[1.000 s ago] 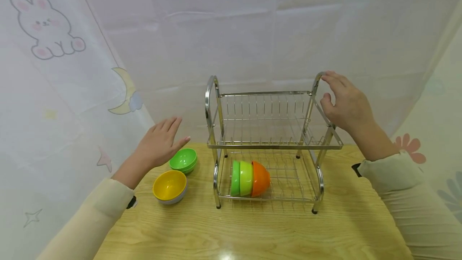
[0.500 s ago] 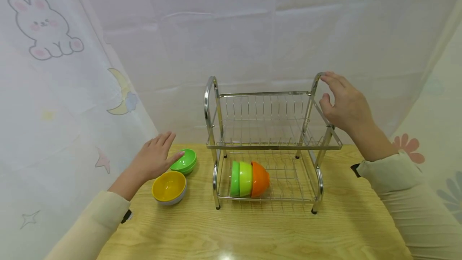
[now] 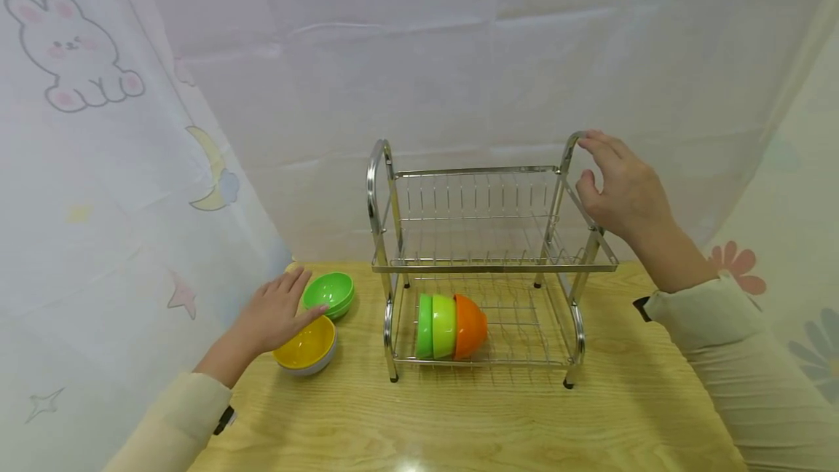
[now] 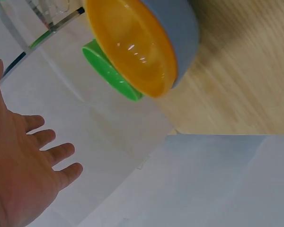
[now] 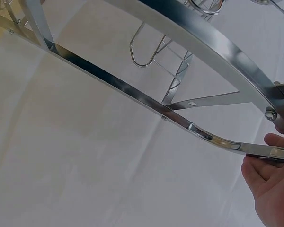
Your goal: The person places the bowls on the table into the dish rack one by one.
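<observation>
A person in loose cream sleeves has both hands over a pale wood-grain table. The left hand is released and holds nothing, its fingers extended and its thumb apart; it hovers above the near left of the table, partly hiding a round, glossy yellow bowl in the head view. The left wrist view shows a gap between that hand and the bowl. The yellow bowl sits inside a grey bowl, and just behind them stands a pair of nested bright green bowls.

The right hand holds the curved top of the right-side frame of a two-tier, silver metal wire dish rack, its fingers bent against the rail.

The rack stands on the table to the right of the bowls. On its lower tier, toward the left, three bowls rest on their sides in a close row: a green bowl, a lime-yellow bowl and an orange bowl.

Behind hangs a whitish curtain; at the left it bears a cartoon rabbit and a yellow crescent moon.
</observation>
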{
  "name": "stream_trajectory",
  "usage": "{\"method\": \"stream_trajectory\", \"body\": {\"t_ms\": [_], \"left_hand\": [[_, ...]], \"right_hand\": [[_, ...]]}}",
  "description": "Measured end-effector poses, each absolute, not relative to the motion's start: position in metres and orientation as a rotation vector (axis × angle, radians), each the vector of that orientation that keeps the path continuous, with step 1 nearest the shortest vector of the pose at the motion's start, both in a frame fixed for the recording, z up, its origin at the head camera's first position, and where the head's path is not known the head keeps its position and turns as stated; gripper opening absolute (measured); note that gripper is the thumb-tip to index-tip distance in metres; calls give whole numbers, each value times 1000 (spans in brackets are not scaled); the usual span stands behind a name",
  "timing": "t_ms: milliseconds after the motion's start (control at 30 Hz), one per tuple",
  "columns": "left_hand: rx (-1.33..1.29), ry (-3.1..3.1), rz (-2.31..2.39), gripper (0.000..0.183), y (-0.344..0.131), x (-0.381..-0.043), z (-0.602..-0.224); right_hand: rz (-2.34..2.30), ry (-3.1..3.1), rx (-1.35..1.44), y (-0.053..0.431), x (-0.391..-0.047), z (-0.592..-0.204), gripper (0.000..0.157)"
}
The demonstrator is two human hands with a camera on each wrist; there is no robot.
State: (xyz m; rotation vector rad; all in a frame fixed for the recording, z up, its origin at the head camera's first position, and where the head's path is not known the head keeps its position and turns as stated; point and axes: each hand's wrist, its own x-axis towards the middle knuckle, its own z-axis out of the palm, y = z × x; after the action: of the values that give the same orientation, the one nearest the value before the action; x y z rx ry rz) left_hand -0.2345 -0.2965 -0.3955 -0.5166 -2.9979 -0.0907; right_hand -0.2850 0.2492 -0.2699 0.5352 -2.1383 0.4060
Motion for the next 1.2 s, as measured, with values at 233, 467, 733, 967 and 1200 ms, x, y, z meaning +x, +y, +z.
{"method": "stream_trajectory", "body": {"t_ms": [233, 467, 733, 967, 1200], "left_hand": [[-493, -3034, -184, 91, -305, -229, -412], [-475, -3046, -216, 93, -312, -225, -426], [-465, -3067, -264, 101, -320, -222, -447], [-441, -3116, -303, 104, -318, -216, -452], [-415, -3158, -340, 111, -318, -210, -463]], "right_hand": [[407, -2148, 530, 249, -285, -270, 45], [405, -2146, 525, 249, -285, -271, 45], [400, -2135, 527, 250, -286, -271, 45], [398, -2153, 522, 248, -283, -270, 45], [410, -2153, 522, 247, -280, -269, 45]]}}
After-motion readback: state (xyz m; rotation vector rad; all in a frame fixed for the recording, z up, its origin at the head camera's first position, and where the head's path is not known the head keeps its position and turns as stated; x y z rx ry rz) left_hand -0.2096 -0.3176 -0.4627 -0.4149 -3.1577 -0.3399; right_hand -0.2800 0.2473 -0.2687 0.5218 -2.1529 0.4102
